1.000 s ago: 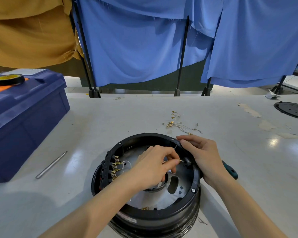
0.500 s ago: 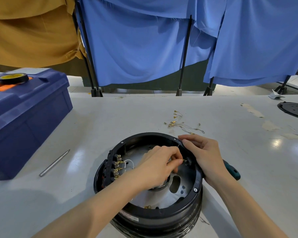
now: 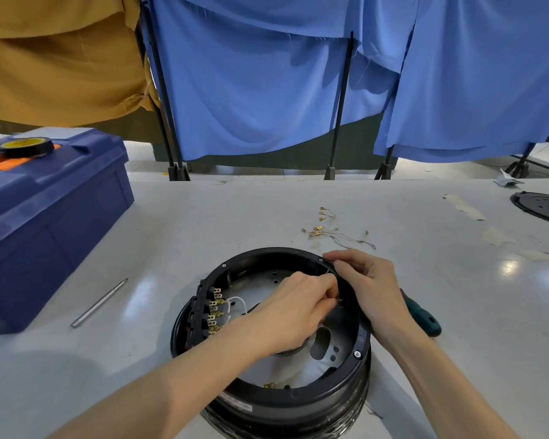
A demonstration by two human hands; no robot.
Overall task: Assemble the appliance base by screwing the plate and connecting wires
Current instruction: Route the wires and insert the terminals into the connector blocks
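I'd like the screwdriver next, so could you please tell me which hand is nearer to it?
Right. The right hand grips the rim of the base, its wrist directly over the screwdriver; the left hand pinches a wire inside the base, farther left.

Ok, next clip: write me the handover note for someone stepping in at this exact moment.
Left hand: pinching a thin wire at the inner right wall of the appliance base.
Right hand: fingers curled over the base's right rim.
Green-handled screwdriver lies on the table under the right wrist; spare terminal wires lie beyond the base.
Done: metal plate sits inside; white wires reach the terminal block at left.
Left: connect this wire. Whether every plate screw is in cannot be told.
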